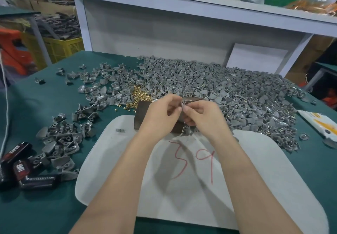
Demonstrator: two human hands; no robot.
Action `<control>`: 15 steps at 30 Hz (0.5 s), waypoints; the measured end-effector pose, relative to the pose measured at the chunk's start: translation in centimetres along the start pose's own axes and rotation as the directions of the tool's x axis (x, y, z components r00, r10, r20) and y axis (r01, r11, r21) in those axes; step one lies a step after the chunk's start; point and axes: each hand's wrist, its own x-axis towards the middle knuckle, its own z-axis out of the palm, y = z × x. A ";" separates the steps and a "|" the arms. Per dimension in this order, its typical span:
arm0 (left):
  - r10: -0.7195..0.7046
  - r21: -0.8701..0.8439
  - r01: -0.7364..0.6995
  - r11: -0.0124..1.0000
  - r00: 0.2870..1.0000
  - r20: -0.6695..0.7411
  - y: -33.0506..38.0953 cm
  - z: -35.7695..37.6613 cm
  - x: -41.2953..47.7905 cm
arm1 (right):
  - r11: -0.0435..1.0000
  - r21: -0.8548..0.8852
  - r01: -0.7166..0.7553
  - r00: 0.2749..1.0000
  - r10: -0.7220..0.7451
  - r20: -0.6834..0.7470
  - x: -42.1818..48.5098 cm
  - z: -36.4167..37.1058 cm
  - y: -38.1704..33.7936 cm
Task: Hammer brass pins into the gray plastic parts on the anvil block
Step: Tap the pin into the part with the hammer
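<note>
Left hand (160,113) and right hand (202,117) meet, fingers curled, both pinching one gray plastic part (183,102) just above the anvil block (141,114) beneath them. Pin in it: too small to tell. Brass pins (139,96) just beyond left hand. Risk: loose pinch drops part into gray heap (228,87) beyond right hand; crooked pin bends when struck

Left hand (160,114) and right hand (203,115) are bare, like both forearms (125,179); the right thumbnail (184,109) is pale and longish.
</note>
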 end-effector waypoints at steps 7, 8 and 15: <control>0.065 0.342 -0.081 0.936 0.996 0.058 -0.1 0.5 -0.3 | 0.981 -0.188 0.055 0.998 -0.050 0.030 -0.3 -0.8 0.5; 0.056 0.387 -0.065 0.920 0.998 0.035 -0.2 0.5 -0.3 | 0.974 -0.224 0.046 0.999 -0.047 -0.002 -0.4 -1.0 0.6; 0.078 0.533 -0.029 0.846 0.994 -0.070 -0.5 0.5 -0.2 | 0.583 -0.771 -0.256 0.966 0.181 -0.183 -1.4 -4.3 2.0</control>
